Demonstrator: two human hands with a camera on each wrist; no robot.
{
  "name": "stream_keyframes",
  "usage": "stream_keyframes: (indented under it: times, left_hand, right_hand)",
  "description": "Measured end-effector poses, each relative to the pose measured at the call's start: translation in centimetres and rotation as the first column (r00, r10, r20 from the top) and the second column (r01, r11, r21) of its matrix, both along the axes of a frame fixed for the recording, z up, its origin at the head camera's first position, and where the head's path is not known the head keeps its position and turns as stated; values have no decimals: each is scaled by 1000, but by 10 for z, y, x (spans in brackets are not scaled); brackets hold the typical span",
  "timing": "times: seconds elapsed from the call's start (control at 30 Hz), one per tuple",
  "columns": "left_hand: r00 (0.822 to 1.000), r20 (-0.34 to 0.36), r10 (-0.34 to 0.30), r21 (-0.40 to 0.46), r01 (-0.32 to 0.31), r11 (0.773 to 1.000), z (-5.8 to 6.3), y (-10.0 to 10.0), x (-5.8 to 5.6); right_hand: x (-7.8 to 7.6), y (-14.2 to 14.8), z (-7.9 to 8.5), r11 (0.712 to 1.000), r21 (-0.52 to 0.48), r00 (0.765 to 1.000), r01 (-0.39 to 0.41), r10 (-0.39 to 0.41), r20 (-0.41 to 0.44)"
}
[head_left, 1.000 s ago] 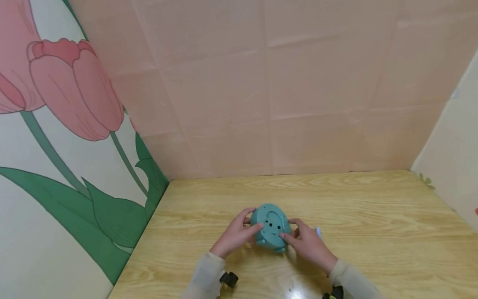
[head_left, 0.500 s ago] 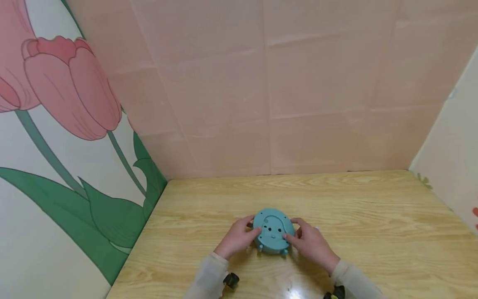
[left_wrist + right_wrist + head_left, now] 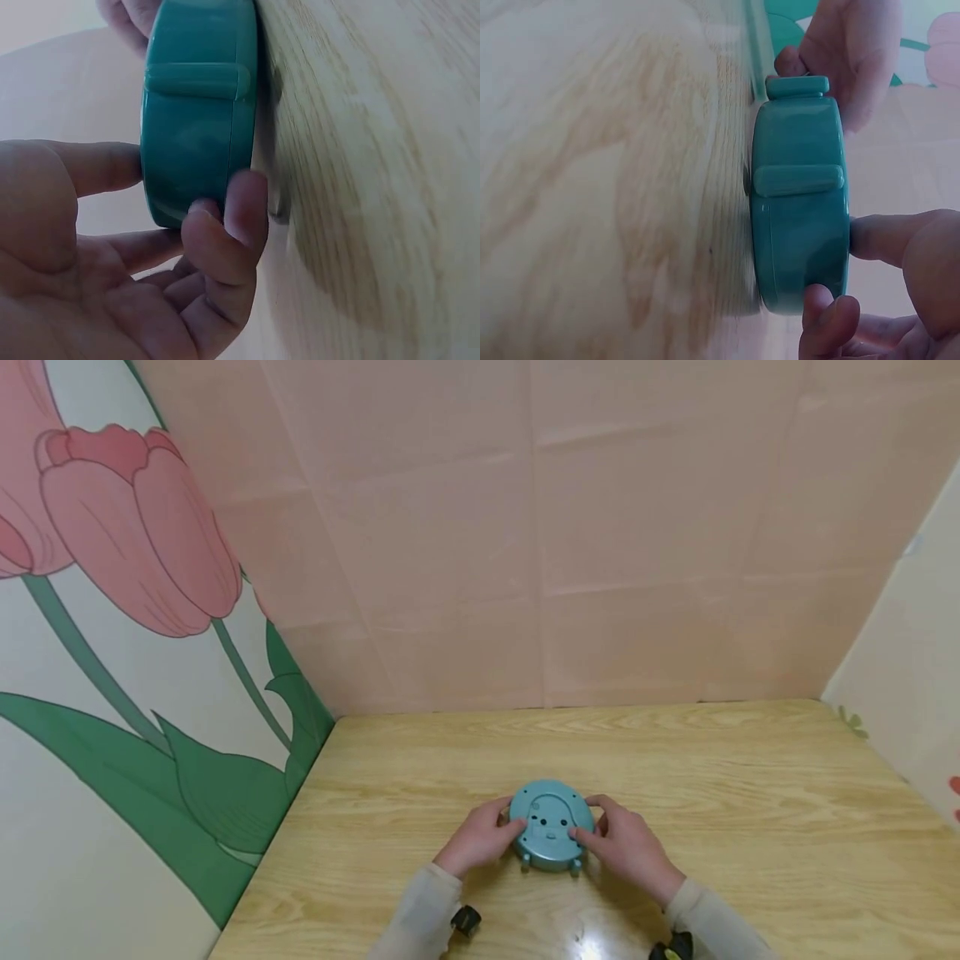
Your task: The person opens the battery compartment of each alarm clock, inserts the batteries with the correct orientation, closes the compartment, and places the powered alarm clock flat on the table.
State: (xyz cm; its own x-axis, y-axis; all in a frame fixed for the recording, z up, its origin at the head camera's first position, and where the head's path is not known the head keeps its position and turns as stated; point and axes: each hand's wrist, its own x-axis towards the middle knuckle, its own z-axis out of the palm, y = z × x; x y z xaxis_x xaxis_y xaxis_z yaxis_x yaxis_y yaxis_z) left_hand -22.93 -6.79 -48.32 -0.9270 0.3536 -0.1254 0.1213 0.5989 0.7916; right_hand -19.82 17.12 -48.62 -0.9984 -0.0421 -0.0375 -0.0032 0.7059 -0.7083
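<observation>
A round teal alarm clock point(image 3: 552, 847), its back facing up, is between both hands in the head view. Two small feet point toward the person, and its back carries several dark holes. My left hand point(image 3: 476, 841) grips its left edge, thumb on the back and fingers at the side. On the opposite edge, my right hand point(image 3: 630, 847) pinches it likewise. The left wrist view shows the clock's thick rim point(image 3: 195, 127) close above the wood; the right wrist view shows raised ribs on the rim point(image 3: 799, 240). Its front is hidden, and whether it touches the table is unclear.
A wood-grain table point(image 3: 750, 802) spreads around the hands. Behind it rises a pink creased backdrop point(image 3: 637, 527). A tulip-painted wall point(image 3: 135, 535) bounds the left side, a pale wall point(image 3: 907, 668) the right. Black straps point(image 3: 467, 920) sit on the wrists.
The tilted clock has been turned level and lowered toward the table, its back now facing up squarely. Both hands keep their hold. A light blue bit beside the right hand is no longer visible.
</observation>
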Motion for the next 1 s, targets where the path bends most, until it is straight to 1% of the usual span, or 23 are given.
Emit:
stream_keyframes:
  times: [0.1, 0.27, 0.33, 0.43, 0.57, 0.67, 0.83, 0.93, 1.0]
  left_hand:
    - [1000, 26, 3, 12, -3, 1000, 0, 0, 1]
    - [998, 69, -14, 56, 10, 998, -1, 1, 1]
    - [997, 71, -23, 61, 18, 998, -2, 1, 2]
    - [997, 73, -31, 65, 26, 998, -2, 1, 2]
    - [997, 66, -46, 59, 42, 997, -2, 1, 1]
    - [997, 60, -54, 50, 51, 997, -3, 2, 1]
    - [997, 67, -50, 57, 46, 997, -4, 4, 2]
    - [997, 72, -40, 65, 35, 997, -4, 4, 1]
    - [996, 79, -30, 66, 25, 998, -4, 4, 1]
  right_hand:
    - [0, 0, 0, 1000, 16, 1000, -3, 4, -20]
    - [-1, 1, -3, 998, 55, 998, -11, 14, -57]
    - [-3, 2, -3, 996, 84, 996, -12, 19, -87]
    - [-5, 1, -3, 990, 139, 985, -20, 43, -164]
    - [-8, -3, -3, 985, 154, 965, -75, 111, -239]
    - [-8, -6, -4, 984, 141, 954, -111, 145, -261]
    - [-7, -7, -5, 979, 168, 935, -117, 166, -313]
    - [-8, -7, -3, 972, 200, 932, -119, 179, -315]
    - [-9, -7, -2, 967, 230, 935, -113, 182, -305]
